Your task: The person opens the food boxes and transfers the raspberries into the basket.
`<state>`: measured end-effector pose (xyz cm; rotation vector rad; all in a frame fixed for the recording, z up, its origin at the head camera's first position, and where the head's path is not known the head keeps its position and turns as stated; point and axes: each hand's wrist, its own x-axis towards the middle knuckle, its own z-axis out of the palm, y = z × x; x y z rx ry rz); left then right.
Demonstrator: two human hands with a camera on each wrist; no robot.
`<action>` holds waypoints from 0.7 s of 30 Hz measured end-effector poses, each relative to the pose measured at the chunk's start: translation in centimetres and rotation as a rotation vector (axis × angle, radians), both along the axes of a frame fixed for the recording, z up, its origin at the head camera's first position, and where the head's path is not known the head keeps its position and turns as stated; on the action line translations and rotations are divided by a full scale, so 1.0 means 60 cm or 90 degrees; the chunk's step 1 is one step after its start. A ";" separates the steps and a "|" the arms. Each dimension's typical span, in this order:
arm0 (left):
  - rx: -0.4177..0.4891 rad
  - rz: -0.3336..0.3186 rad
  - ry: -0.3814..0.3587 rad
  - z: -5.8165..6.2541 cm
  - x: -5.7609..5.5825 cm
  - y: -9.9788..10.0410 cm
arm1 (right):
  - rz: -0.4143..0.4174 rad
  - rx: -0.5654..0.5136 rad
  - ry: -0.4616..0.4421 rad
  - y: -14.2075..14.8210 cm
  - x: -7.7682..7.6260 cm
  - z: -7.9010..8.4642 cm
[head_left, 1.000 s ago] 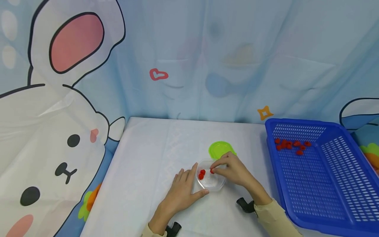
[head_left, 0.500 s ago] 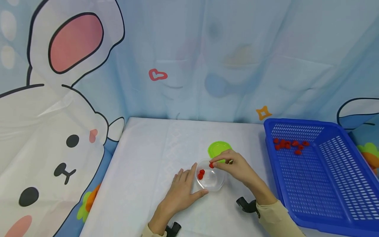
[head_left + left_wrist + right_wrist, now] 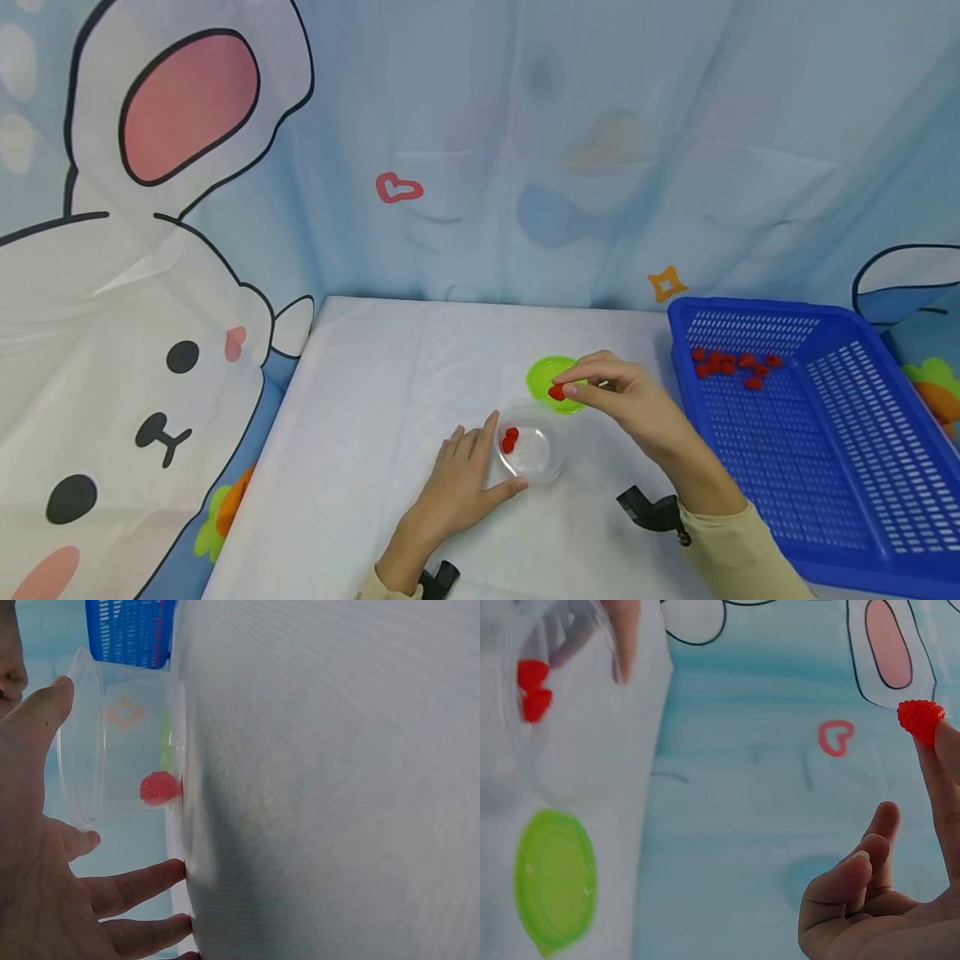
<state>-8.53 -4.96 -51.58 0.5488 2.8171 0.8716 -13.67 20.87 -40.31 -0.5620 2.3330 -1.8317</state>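
Note:
A clear plastic container (image 3: 542, 454) stands on the white table (image 3: 375, 417) with two red raspberries (image 3: 510, 440) inside. My left hand (image 3: 487, 477) lies flat on the table, its thumb and forefinger touching the container's side. My right hand (image 3: 576, 385) hovers over the green lid (image 3: 542, 375) and pinches one raspberry (image 3: 557, 392) between fingertip and thumb. The right wrist view shows that raspberry (image 3: 920, 720) at a fingertip, well away from the container (image 3: 525, 761). In the left wrist view the thumb (image 3: 41, 712) rests at the container's rim (image 3: 75, 742), with a raspberry (image 3: 159, 787) inside.
A blue slotted basket (image 3: 825, 500) fills the table's right side, with several raspberries (image 3: 731, 364) in its far left corner. A cartoon rabbit cloth (image 3: 150, 250) hangs behind and to the left. The table's left edge drops off near the rabbit.
My right hand has risen from the container with the raspberry and moved back and right, over the green lid. The left hand and container have stayed put.

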 end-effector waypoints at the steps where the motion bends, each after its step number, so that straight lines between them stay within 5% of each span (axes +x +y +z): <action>1: 0.001 -0.001 -0.001 0.000 0.000 0.000 | -0.003 0.001 0.006 0.007 0.001 0.010; 6: 0.001 -0.001 -0.001 -0.003 -0.001 -0.001 | -0.038 -0.004 0.033 0.062 0.002 0.048; 11: -0.006 0.001 0.006 -0.008 -0.003 -0.001 | -0.152 0.086 -0.029 0.146 -0.016 0.059; 15: -0.007 0.000 0.000 -0.009 -0.003 0.000 | -0.231 0.183 -0.105 0.224 -0.040 0.042; 21: -0.006 0.000 -0.001 -0.006 -0.003 0.000 | -0.321 0.197 -0.153 0.324 -0.080 -0.020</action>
